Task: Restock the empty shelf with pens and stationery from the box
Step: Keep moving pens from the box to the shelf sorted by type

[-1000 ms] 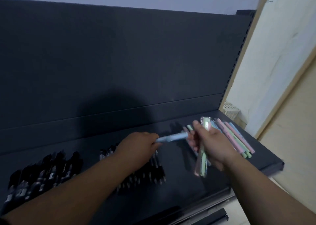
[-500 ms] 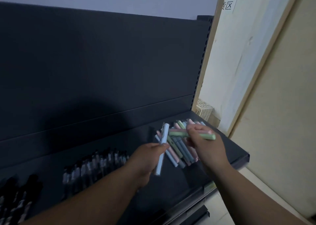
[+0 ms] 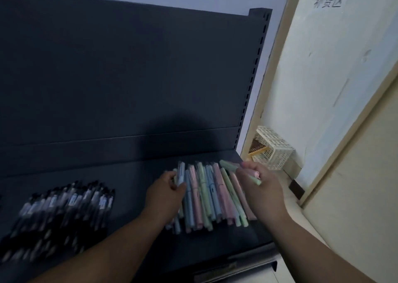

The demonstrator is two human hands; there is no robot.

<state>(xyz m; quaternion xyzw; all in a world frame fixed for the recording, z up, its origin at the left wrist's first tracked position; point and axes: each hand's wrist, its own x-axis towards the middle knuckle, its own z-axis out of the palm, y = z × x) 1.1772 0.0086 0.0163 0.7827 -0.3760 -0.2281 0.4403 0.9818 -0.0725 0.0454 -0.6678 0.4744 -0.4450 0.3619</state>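
- Stocking looks well under way: black pens [image 3: 71, 203] bunched in a row on the left part of the shelf [image 3: 133, 175], pastel pens [image 3: 206, 196] laid side by side toward its right end.
- Left grip [image 3: 165, 193] curled round a pale blue pen [image 3: 181, 174] at the left edge of the pastel row; touching its neighbours or just above them, cannot tell.
- Right grip [image 3: 261, 191] pinching a green pen [image 3: 230, 167], slanted over the right edge of the same row; something pink-tipped tucked in with it, too blurred to call.
- Probably left: set those pens down, square up the row, fetch more stock.
- Dark gap of shelf between the two groups, so likely room for more.
- Box not in view; remaining stock unknown.
- White mesh basket [image 3: 273, 151] by the wall past the shelf end, apparently not involved.
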